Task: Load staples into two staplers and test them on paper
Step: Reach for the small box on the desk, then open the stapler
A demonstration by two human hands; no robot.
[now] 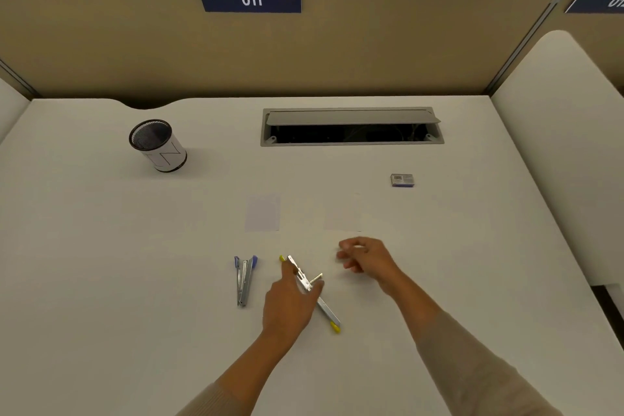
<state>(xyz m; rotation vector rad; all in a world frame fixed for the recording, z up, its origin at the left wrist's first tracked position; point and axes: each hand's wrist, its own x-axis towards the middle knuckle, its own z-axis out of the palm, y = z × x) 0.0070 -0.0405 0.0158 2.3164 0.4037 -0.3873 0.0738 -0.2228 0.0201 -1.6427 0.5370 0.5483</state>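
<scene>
A white desk carries two small metal staplers side by side near its front edge. The blue-tipped silver stapler lies to the left, its arms slightly parted and its blue ends pointing away from the person. Just to its right, the yellow-tipped silver stapler lies folded open into one long diagonal line, one yellow end far and to the left, the other near and to the right.

The left hand rests on this opened stapler. Its forefinger is stretched straight along the far half and its thumb lies against the hinge in the middle, so the hand is spread rather than clenched.

The right hand hovers just above the desk, to the right of the yellow-tipped stapler and apart from it. Its fingers are loosely curled toward the thumb; I cannot tell whether they pinch anything.

Beyond the hands lie two small sheets of paper, a pale lilac rectangular sheet and a white rectangular sheet. A small blue-and-grey staple box sits farther back on the right, well apart from both staplers. A black mesh pen cup wrapped in white paper stands at the back left.
</scene>
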